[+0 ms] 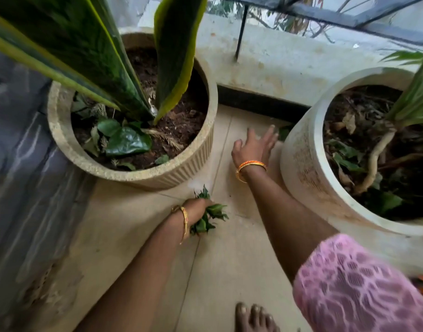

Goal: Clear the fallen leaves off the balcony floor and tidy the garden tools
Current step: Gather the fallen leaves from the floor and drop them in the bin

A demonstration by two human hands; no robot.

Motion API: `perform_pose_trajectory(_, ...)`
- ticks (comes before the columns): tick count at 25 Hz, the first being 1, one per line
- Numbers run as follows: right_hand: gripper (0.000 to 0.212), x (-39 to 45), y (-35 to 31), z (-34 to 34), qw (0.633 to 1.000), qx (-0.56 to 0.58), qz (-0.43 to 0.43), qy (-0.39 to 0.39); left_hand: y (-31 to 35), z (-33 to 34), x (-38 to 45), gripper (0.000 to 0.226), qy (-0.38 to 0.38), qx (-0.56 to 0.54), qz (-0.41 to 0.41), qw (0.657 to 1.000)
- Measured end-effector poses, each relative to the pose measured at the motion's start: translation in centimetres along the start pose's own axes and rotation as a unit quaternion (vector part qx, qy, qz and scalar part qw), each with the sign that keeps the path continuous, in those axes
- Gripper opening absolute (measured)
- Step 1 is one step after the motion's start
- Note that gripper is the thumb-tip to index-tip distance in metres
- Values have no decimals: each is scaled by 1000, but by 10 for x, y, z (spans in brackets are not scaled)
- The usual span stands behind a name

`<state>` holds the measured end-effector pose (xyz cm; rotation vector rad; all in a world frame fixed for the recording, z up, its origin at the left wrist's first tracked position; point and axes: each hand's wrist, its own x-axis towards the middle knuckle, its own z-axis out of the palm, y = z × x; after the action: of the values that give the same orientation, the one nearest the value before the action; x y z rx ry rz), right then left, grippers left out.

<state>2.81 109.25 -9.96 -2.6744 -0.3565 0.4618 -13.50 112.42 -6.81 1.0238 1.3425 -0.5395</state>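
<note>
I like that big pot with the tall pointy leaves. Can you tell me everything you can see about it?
The pot with the tall leaves is round and wide, sandy beige, rough and speckled like stone, with upright ribs down its side. It stands upright on the balcony floor, beside a grey wall. Inside is dark soil, long stiff green leaves with yellow edges, and some fallen leaves on the soil. Neither hand touches it; the left hand, gripping a bunch of leaves, is just in front.

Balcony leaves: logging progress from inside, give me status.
Left hand grips leaf bunch. Right hand open, reaching for leaf behind right pot. Pot crowds the reach.
</note>
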Motion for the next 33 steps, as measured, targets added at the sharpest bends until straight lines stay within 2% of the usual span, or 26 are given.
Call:
perform_pose_trajectory(4, 59, 56, 13, 21, 994, -61, 92, 26, 3, -10, 18, 31, -7, 29, 17, 999)
perform_pose_trajectory(6, 63, 58, 15, 28, 992, -61, 105, 16, 3, -15, 29, 31, -13, 34, 30, 999)
perform_pose_trajectory(8, 63, 53, 20, 35, 993, -57, 98, 38, 1, -16, 36, 23, -7, 27, 27, 999)
perform_pose_trajectory(11, 54, 38, 33, 41, 990, -116, 1, 82, -10, -12, 32, 24, -2, 24, 16, 1000)
perform_pose_trajectory(14, 35, 15, 45, 34, 991, -103, -77, 28, -23, -7, 24, 35, -9, 23, 15, 1000)
perform_pose_trajectory(17, 28, -18, 59, 26, 983, -120, -135, 17, -30, -3, 5, 37, -1, -5, 5, 1000)
perform_pose_trajectory(22, 29, -110, 67, 5, 980, 81, -179, 33, -47, -1, -37, 23, 18, -63, -12, 998)
perform_pose_trajectory(26, 42, -207, 53, -44, 976, 205, -69, -28, -60, 5, -80, 39, 66, -85, -11, 994)
perform_pose_trajectory(29, 56, -253, 35, -90, 963, 254, -34, -79, -71, 9, -118, 38, 85, -93, -14, 992)
perform_pose_trajectory(33, 50, -295, 16, -138, 954, 281, 13, -104, -89, 10, -183, 42, 61, -79, -10, 995)
